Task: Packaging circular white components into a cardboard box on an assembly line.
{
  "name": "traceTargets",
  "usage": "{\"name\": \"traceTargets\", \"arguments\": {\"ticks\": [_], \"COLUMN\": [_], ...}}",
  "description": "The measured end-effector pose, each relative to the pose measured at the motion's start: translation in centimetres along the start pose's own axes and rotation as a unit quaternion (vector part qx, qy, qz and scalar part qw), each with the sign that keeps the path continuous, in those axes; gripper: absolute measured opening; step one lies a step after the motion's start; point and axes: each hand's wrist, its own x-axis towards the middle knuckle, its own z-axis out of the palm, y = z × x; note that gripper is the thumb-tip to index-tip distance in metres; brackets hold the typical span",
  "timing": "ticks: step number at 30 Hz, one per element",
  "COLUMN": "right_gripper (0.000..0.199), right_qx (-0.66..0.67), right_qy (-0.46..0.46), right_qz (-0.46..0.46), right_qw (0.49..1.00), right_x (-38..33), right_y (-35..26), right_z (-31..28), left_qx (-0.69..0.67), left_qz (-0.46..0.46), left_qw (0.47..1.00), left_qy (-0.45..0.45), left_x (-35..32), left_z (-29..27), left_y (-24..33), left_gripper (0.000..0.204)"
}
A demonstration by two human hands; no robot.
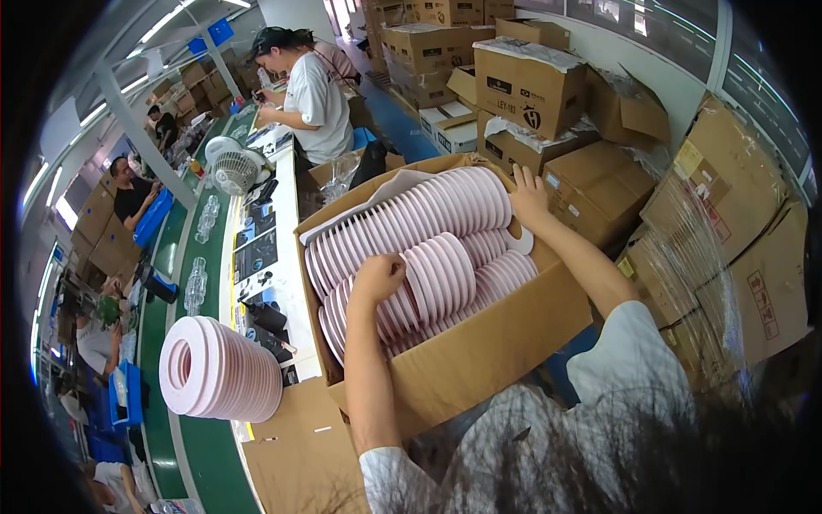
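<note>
An open cardboard box in front of me holds rows of thin, pale pink discs standing on edge. One shorter group of discs sits higher than the row beneath it. At the left end of that group is my left hand, its fingers curled in; whatever they grip, if anything, is hidden. My right hand is at the far right corner of the box, fingers stretched out beside the end of the far row. A flat pale piece with a hole shows just below it.
Left of the box, a stack of pink rings stands by the green conveyor belt, which carries clear plastic pieces. A white fan stands farther along. Cartons pile up at right. A co-worker works at the far bench.
</note>
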Motion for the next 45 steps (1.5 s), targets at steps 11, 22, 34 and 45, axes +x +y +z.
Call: {"name": "traceTargets", "arguments": {"ticks": [11, 22, 34, 45], "right_gripper": [0.035, 0.098, 0.024, 0.015], "right_qx": [-0.212, -0.117, 0.266, 0.668], "right_qy": [0.008, -0.130, -0.218, -0.173], "right_qz": [0.034, 0.021, 0.134, 0.102], "right_qw": [0.977, 0.984, 0.930, 0.717], "right_x": [0.6, 0.2, 2.9, 3.8], "right_y": [-0.1, 1.6, 8.1, 5.2], "right_z": [4.0, -2.6, -14.6, -9.0], "left_qx": [-0.009, -0.002, -0.001, -0.017], "left_qz": [0.020, 0.045, 0.027, 0.017], "left_qw": [1.000, 0.999, 1.000, 1.000], "left_qy": [-0.001, 0.011, -0.003, -0.012], "left_x": [1.2, 1.1, 1.8, 1.7], "left_z": [0.3, 1.2, 0.4, 0.9], "left_y": [0.3, -0.1, 0.2, 0.9], "left_gripper": [0.018, 0.018, 0.019, 0.017]}}
